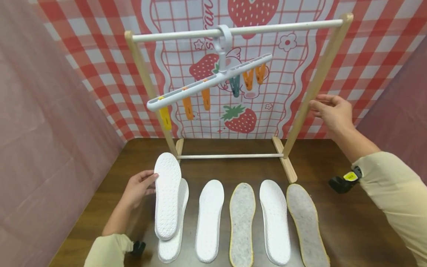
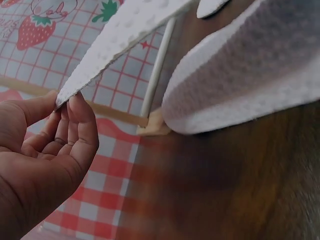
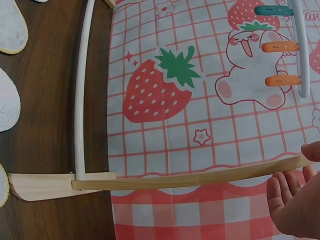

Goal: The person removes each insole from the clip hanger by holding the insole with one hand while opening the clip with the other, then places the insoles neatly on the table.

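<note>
My left hand (image 1: 138, 189) pinches the edge of a white textured insole (image 1: 166, 196) between thumb and fingers. This insole is raised and overlaps another white insole (image 1: 181, 218) on the table. In the left wrist view, the thumb and fingertips of the left hand (image 2: 55, 145) meet at the insole's edge (image 2: 107, 47). My right hand (image 1: 335, 113) grips the right wooden post (image 1: 308, 100) of a drying rack, with the thumb on one side and fingers on the other. A white clip hanger (image 1: 200, 84) hangs tilted from the rack's top bar (image 1: 283, 27).
More insoles lie in a row: a white one (image 1: 209, 222), a grey one (image 1: 242, 222), another white one (image 1: 275, 222) and a second grey one (image 1: 307, 222). Orange clips (image 1: 188, 105), a yellow clip (image 1: 165, 118) and a teal clip (image 1: 235, 86) hang from the hanger.
</note>
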Action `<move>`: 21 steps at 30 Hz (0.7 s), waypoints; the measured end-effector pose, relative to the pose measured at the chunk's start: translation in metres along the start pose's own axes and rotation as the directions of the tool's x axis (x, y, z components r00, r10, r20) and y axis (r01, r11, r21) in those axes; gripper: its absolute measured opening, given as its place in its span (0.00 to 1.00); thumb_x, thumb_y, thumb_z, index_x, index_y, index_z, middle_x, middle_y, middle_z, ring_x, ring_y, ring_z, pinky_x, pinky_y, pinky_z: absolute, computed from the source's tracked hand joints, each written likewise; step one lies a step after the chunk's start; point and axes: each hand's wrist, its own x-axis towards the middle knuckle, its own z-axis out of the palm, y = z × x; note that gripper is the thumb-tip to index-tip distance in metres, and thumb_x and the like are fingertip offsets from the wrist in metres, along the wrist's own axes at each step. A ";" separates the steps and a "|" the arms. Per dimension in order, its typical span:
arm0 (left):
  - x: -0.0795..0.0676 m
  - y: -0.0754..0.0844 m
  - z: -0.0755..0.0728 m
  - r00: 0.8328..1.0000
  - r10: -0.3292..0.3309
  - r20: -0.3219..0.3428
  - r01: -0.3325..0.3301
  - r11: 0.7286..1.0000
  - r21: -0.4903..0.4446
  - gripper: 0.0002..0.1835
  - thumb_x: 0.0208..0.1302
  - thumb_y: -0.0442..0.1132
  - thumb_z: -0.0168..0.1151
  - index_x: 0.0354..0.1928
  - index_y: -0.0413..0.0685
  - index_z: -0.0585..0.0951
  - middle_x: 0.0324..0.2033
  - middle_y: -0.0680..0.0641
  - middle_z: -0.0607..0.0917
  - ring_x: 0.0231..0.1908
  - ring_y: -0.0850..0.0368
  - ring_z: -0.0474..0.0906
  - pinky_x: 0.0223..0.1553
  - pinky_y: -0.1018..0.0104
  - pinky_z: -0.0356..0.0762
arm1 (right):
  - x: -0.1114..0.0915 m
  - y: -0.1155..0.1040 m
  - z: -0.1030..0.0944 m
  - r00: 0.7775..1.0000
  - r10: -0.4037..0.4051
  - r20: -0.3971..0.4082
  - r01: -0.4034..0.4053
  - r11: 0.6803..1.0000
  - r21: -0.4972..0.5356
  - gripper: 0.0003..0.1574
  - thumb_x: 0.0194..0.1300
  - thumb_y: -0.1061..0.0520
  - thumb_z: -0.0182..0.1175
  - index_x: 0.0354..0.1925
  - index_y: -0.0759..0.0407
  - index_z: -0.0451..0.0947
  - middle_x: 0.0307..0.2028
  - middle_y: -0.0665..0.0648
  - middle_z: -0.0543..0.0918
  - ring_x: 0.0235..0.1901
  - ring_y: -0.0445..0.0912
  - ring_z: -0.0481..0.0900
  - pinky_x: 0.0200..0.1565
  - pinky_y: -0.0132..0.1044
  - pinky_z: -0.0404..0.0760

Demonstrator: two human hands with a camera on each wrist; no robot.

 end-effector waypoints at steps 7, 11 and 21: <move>-0.003 -0.008 -0.011 0.999 -0.029 -0.026 0.029 1.000 0.006 0.22 0.68 0.40 0.55 0.55 0.29 0.68 0.25 0.60 0.76 0.28 0.67 0.74 0.30 0.75 0.81 | 0.001 0.001 0.000 1.000 -0.003 -0.003 0.003 1.000 0.001 0.17 0.57 0.50 0.65 0.43 0.51 0.72 0.29 0.38 0.79 0.26 0.29 0.79 0.30 0.18 0.79; -0.005 -0.012 -0.018 0.998 -0.040 -0.039 0.041 0.999 0.027 0.22 0.68 0.40 0.54 0.55 0.29 0.68 0.24 0.60 0.76 0.28 0.67 0.74 0.30 0.75 0.80 | 0.000 0.002 -0.001 1.000 0.010 0.000 -0.010 1.000 -0.012 0.20 0.56 0.47 0.65 0.44 0.51 0.72 0.30 0.39 0.79 0.27 0.30 0.79 0.31 0.18 0.78; -0.004 -0.027 -0.033 0.996 -0.075 -0.049 0.076 0.997 0.022 0.20 0.68 0.39 0.53 0.55 0.30 0.68 0.23 0.60 0.77 0.25 0.68 0.75 0.28 0.74 0.80 | 0.001 0.002 -0.002 1.000 0.001 0.006 -0.002 0.998 0.058 0.22 0.54 0.48 0.67 0.44 0.53 0.72 0.30 0.40 0.79 0.28 0.32 0.80 0.30 0.19 0.79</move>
